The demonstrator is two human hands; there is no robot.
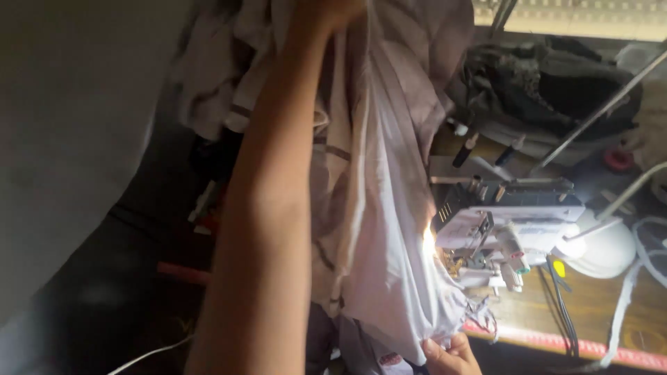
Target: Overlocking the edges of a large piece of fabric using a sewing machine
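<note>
A pale white cloth (389, 208) hangs stretched between my two hands, in front of a sewing machine. My left arm reaches up the middle of the view. My left hand (328, 12) grips the cloth's top edge at the upper border and is partly cut off. My right hand (450, 355) pinches the cloth's lower edge at the bottom of the view, beside frayed threads. More folds of the same pale fabric (229, 76), with dark stripes, bunch behind my arm.
A white overlock sewing machine (514, 222) stands on a wooden table (597, 305) at the right, its small lamp lit near the cloth. Dark fabric (556, 83) is heaped behind it. White cords and a red-edged table front lie at the lower right.
</note>
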